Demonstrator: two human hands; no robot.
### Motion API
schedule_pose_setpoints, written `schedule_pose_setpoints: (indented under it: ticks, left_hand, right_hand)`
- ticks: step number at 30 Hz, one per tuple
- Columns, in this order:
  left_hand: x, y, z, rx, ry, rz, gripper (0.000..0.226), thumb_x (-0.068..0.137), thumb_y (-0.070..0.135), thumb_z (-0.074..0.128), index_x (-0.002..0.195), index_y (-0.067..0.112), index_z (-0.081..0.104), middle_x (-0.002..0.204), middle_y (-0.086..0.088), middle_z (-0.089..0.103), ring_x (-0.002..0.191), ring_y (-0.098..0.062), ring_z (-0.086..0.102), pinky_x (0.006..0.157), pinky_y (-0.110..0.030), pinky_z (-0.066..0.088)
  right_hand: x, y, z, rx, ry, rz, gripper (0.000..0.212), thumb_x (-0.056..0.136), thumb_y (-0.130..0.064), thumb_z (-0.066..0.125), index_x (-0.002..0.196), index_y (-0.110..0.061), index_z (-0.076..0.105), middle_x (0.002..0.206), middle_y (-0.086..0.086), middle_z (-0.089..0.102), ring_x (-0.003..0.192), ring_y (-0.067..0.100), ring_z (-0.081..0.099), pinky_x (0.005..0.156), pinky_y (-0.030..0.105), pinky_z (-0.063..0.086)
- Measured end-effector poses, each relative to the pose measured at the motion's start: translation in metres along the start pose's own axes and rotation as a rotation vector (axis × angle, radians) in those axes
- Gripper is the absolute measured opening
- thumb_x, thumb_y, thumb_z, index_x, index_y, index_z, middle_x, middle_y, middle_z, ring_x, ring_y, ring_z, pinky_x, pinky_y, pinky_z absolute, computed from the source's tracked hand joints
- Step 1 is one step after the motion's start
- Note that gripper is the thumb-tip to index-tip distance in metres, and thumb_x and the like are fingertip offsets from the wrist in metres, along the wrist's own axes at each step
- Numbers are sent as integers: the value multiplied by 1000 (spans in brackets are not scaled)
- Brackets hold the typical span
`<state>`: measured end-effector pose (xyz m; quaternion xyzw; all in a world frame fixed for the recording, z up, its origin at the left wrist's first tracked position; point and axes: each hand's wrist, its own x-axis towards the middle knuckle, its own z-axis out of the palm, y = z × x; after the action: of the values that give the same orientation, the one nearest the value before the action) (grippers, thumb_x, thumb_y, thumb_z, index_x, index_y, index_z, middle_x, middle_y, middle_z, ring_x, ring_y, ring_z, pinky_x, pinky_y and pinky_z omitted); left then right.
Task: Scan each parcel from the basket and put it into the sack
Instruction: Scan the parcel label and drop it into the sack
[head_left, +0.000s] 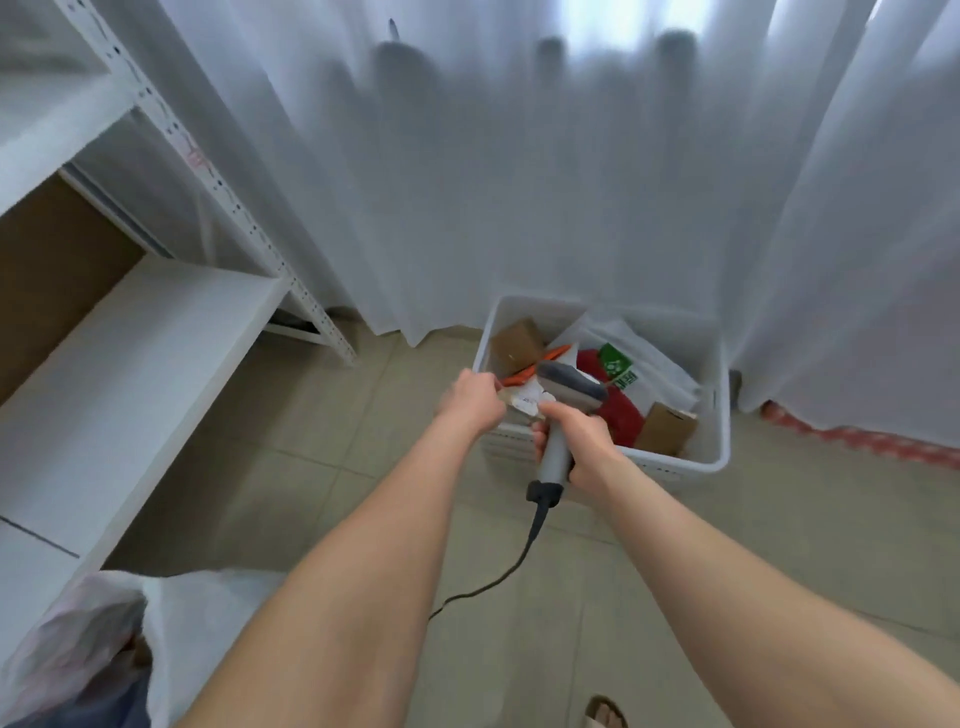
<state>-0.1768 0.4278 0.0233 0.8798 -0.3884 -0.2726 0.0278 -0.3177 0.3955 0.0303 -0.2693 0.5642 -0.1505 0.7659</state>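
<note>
A white plastic basket (719, 415) stands on the tiled floor by the curtain. Inside it lie a brown box (514, 344), a second brown box (666, 428), a red parcel (621, 413) and a white bag with a green label (631, 358). My left hand (470, 397) grips a small parcel with a white label and orange edge (524, 392) at the basket's near left corner. My right hand (574, 439) holds a grey handheld scanner (558, 415), its head just above that parcel. The white sack (171, 623) gapes open at the lower left.
White metal shelving (156, 332) fills the left side. A white curtain (519, 182) hangs behind the basket. The scanner's black cable (514, 566) trails across the floor tiles between my forearms. A sandalled foot (605, 714) shows at the bottom edge.
</note>
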Motion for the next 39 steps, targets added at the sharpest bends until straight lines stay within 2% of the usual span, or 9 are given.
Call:
schedule_pose_setpoints:
  ticks: [5,14,20,23,25,29,31,34,39]
  left_hand:
    - [70,61,22,58,-74,37,42,92,16,46,133,19,52,135,-9,44,118,-28,51,96,-39,46]
    - [218,105,76,95,-242,26,41,92,18,48,133,17,50,133,-10,42,110,-29,55,95,-42,50]
    - [298,118,128,99,-322,12,59,88,38,61,139,13,43,140,-12,41,121,-29,50,97,-40,46]
    - [342,125,166,53,-297,1,70,84,50,64,135,8,42,133,-12,50,118,-28,51,89,-36,47]
    - [373,128,199,-11,-268,-35,90,78,58,65,144,8,30,139,-13,46,123,-29,49,92,-37,46]
    - [416,128,258,-19,-334,-218,116,75,57,70,153,18,-6,155,-23,12,141,-38,22,109,-53,33]
    - [426,125,270,44,-351,-306,100,84,38,68,153,11,2,154,-27,12,140,-41,22,108,-54,33]
    - [433,120,263,149,-194,-231,39,93,10,51,131,2,49,131,-20,53,119,-35,54,93,-40,48]
    - [422,129,199,-13,-37,-230,28,93,6,42,115,2,60,114,-19,63,105,-37,61,84,-40,49]
  right_hand:
    - [62,-53,-48,54,91,15,11,89,-11,66,92,-2,59,64,9,61,53,17,57,61,31,53]
    - [217,-129,-83,53,234,54,13,90,-18,66,88,-7,60,68,6,62,57,15,57,58,28,52]
    - [314,-137,-88,-12,211,102,15,91,-16,65,82,-6,59,64,7,58,53,15,54,54,28,50]
    - [366,-129,-95,3,182,150,18,93,-17,63,81,-6,57,61,6,56,49,13,53,51,25,50]
    - [401,-120,-102,24,162,176,20,94,-17,62,78,-6,56,58,6,54,42,11,52,47,24,50]
    - [457,-99,-119,50,147,200,19,92,-15,62,78,-4,57,53,6,54,40,12,51,44,23,49]
    - [474,-91,-128,51,136,206,19,93,-15,62,77,-5,57,51,5,53,40,11,50,47,24,50]
    - [483,-87,-134,48,120,232,16,93,-16,62,80,-8,57,52,4,53,40,11,50,49,25,49]
    - [456,-101,-126,81,131,220,15,92,-18,63,82,-8,57,55,5,53,44,12,50,51,25,48]
